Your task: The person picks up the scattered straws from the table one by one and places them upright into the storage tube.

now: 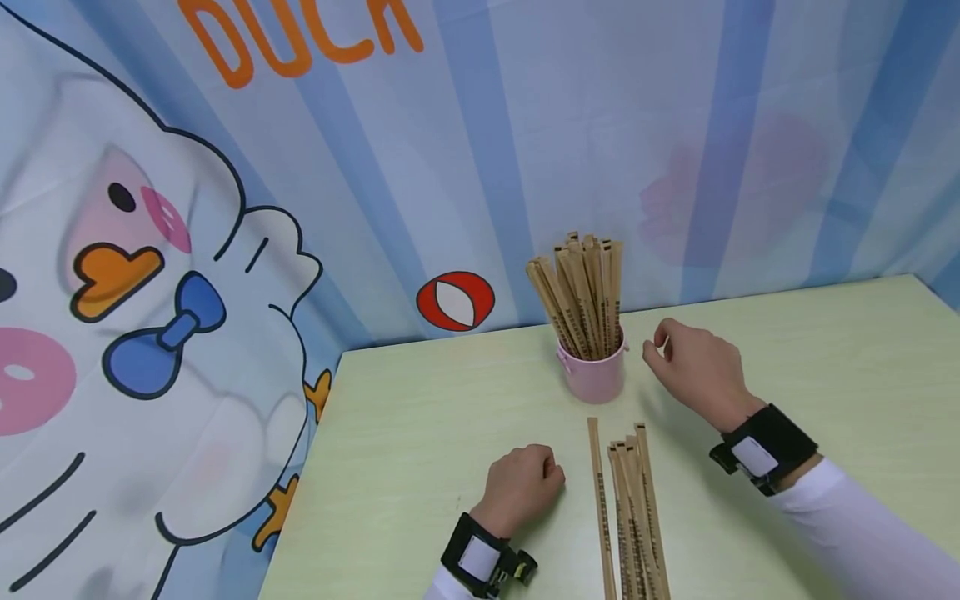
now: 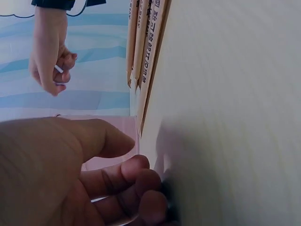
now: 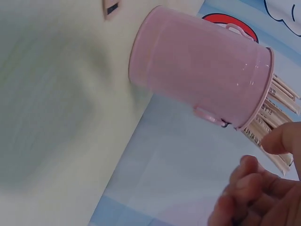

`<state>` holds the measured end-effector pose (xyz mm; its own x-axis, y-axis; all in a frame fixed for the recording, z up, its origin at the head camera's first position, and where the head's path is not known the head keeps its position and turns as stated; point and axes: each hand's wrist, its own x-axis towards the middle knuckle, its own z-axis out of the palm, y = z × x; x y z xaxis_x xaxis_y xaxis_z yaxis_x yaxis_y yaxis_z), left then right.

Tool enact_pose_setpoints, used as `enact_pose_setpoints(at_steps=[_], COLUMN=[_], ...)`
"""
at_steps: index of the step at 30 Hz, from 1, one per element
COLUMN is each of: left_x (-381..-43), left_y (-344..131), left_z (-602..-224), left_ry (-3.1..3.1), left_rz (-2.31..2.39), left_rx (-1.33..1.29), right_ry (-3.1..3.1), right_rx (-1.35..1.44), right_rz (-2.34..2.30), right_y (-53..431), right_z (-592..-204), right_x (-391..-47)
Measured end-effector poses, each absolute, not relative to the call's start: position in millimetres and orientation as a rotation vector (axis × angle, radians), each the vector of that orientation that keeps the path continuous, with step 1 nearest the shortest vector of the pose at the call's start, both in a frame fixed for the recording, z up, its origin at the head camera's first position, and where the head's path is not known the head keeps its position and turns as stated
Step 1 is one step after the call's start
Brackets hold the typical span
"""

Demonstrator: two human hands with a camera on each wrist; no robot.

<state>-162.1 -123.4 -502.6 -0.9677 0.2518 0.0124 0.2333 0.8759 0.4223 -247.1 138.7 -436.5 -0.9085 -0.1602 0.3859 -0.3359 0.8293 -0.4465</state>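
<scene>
A pink bucket (image 1: 595, 379) holds a bundle of slim brown paper-wrapped sticks (image 1: 581, 292) with dark print; what the wrappers contain is hidden. My right hand (image 1: 697, 367) is in the air just right of the bucket, fingers loosely bent, nothing in them. In the right wrist view its thumb and fingers (image 3: 249, 183) are near the bucket's rim, apart from each other. More wrapped sticks (image 1: 637, 517) lie on the table in front of the bucket, one a little apart on the left. Left of them my left hand (image 1: 521, 487) is low at the table, loosely curled and holding nothing.
The pale table (image 1: 405, 417) meets a blue striped cloth backdrop (image 1: 600, 125) right behind the bucket. A large printed duck (image 1: 225, 400) fills the backdrop's left side. Each wrist wears a black strap (image 1: 772, 446) with a small camera.
</scene>
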Motion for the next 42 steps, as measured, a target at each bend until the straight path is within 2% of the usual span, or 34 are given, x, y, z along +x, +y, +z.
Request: enact_pose_setpoints(at_steps=[17, 42], left_x=[-163.1, -162.1], left_y=[-123.6, -120.6], left_z=[-505.4, -503.7], left_ry=[2.997, 3.023], left_rz=[0.663, 0.621], left_rx=[0.379, 0.406], right_ry=[-2.941, -3.096], right_rx=[0.332, 0.254], right_rz=[0.841, 0.901], right_y=[173.4, 183.0], right_z=[-470.9, -497.8], right_x=[-206.6, -195.7])
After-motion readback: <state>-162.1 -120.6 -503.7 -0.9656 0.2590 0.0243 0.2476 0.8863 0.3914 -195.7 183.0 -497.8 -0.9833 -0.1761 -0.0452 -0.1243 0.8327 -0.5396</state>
